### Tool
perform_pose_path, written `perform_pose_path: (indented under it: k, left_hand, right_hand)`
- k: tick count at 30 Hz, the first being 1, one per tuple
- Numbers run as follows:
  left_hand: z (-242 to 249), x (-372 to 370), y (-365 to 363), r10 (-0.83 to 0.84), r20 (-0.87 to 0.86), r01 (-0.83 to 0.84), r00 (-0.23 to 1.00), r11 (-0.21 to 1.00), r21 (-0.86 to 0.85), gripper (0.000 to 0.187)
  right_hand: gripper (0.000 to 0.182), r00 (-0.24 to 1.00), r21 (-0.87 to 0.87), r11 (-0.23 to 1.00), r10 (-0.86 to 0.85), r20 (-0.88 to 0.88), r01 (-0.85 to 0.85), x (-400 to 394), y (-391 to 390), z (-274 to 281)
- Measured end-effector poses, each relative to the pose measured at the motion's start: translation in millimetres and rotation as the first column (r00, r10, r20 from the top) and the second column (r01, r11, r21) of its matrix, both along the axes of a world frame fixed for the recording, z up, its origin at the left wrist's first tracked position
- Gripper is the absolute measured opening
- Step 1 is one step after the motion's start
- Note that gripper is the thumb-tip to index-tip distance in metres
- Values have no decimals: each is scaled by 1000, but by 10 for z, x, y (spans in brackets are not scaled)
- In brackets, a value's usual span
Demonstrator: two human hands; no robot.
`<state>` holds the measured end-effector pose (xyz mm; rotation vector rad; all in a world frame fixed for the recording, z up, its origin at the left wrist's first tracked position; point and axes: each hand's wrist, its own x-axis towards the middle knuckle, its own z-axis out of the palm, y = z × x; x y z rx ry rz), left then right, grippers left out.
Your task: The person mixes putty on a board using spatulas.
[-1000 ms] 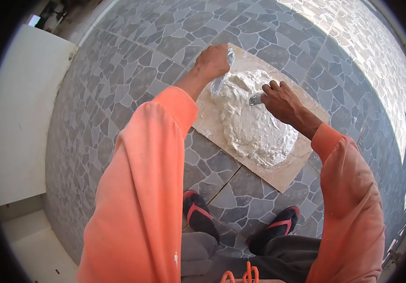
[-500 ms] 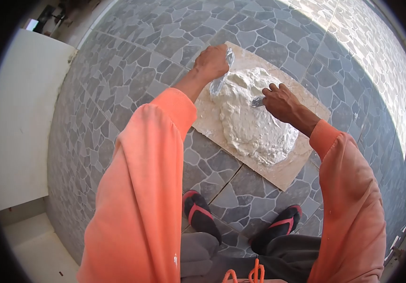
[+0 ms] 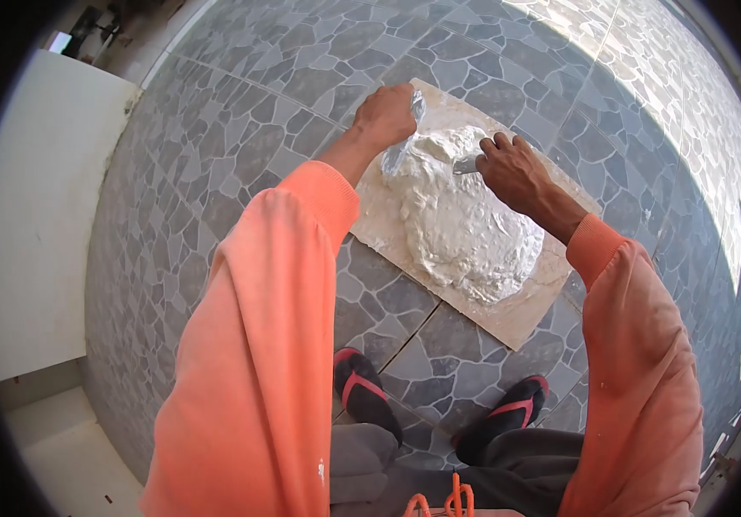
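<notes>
A thick mound of wet white putty (image 3: 474, 224) is spread over a beige tile slab (image 3: 508, 332) on the floor. My left hand (image 3: 385, 115) is closed at the mound's far left edge, around a shiny, putty-smeared scraper (image 3: 398, 153) whose lower part meets the putty. Over the upper right of the mound, my right hand (image 3: 515, 175) is wrapped round a small putty knife (image 3: 465, 165). Its metal blade points left and lies at the putty's surface. The handles are hidden in my fists.
Grey stone-patterned floor tiles (image 3: 241, 129) surround the slab. My feet in flip-flops (image 3: 362, 389) stand just in front of it. A white panel (image 3: 47, 215) rises on the left, with dark items behind it. Sunlight falls across the floor at the right.
My right hand and its putty knife have shifted slightly away from me, up the mound. The putty under the blade looks smoother. My left hand has hardly moved.
</notes>
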<state>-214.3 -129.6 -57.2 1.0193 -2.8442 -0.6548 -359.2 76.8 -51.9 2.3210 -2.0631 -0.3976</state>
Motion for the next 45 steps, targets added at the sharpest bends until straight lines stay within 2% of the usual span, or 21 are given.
perform_pose_path:
  k: [1, 4, 6, 10, 12, 13, 15, 18, 21, 24, 25, 28, 31, 32, 35, 38, 42, 45]
  left_hand:
    - [37, -14, 19, 0, 10, 0, 1000, 1000, 11, 44]
    - [77, -28, 65, 1, 17, -1, 1000, 1000, 5, 46]
    - [48, -38, 79, -20, -18, 20, 1000, 1000, -7, 38]
    - [39, -10, 76, -15, -41, 14, 999, 1000, -25, 34]
    - [100, -25, 68, 0, -5, 0, 1000, 1000, 13, 43]
    - [117, -25, 74, 7, 16, -7, 1000, 999, 33, 48]
    - [122, -29, 89, -15, -22, 15, 1000, 1000, -2, 38]
    - [12, 5, 68, -16, -67, 14, 998, 999, -30, 33]
    - [11, 7, 57, -12, -78, 9, 997, 999, -37, 33]
    - [93, -3, 62, -6, -21, 6, 1000, 1000, 5, 41]
    - [96, 3, 66, -1, 6, 1, 1000, 1000, 30, 46]
    - [36, 23, 48, -36, -30, 35, 999, 999, -28, 33]
    - [38, 25, 38, -18, -52, 17, 998, 999, -29, 33]
    - [38, 8, 43, -12, -53, 10, 999, 999, -36, 33]
    - [40, -4, 71, -19, -41, 17, 999, 999, -35, 34]
    - [17, 10, 63, -17, -20, 17, 1000, 1000, 1, 37]
    - [27, -33, 38, 24, -4, -24, 1000, 1000, 17, 43]
    - [73, -25, 91, 4, -20, -4, 1000, 1000, 0, 37]
  right_hand:
    - [17, 1000, -60, 998, -12, -6, 12, -3, 0, -50]
    - [17, 999, 132, 991, -11, 36, 6, 23, 65, -167]
    - [17, 997, 228, 974, -12, 82, -7, 20, 58, -121]
    - [15, 999, 80, 996, -49, 10, 48, -58, -55, 47]
    - [16, 998, -10, 998, -58, -22, 57, -101, -31, -151]
    - [16, 1000, 26, 999, -31, 5, 30, -90, 17, -252]
    - [15, 999, 184, 983, -6, 42, -1, -81, 91, -376]
    - [15, 997, 210, 976, -66, 40, 56, -58, -41, 62]
    - [15, 996, -76, 993, -87, 37, 90, -106, -69, -72]
    - [16, 1000, 177, 984, -5, 29, 0, -19, 33, -293]
    - [15, 1000, 175, 984, -12, 22, 8, -19, 31, -249]
    - [14, 999, 160, 986, -43, -14, 44, -75, -87, 55]
    - [16, 996, -54, 994, -91, 18, 92, -114, -113, -64]
    - [17, 997, 22, 997, -70, -22, 70, -105, -98, -129]
    - [18, 997, 212, 977, -46, 56, 33, -57, -13, -343]
    - [17, 999, 231, 972, -52, 16, 47, -25, -102, 8]
    - [16, 996, 25, 997, -74, -49, 75, -62, -145, -71]
    - [17, 997, 226, 973, -51, 64, 36, -37, -28, -249]
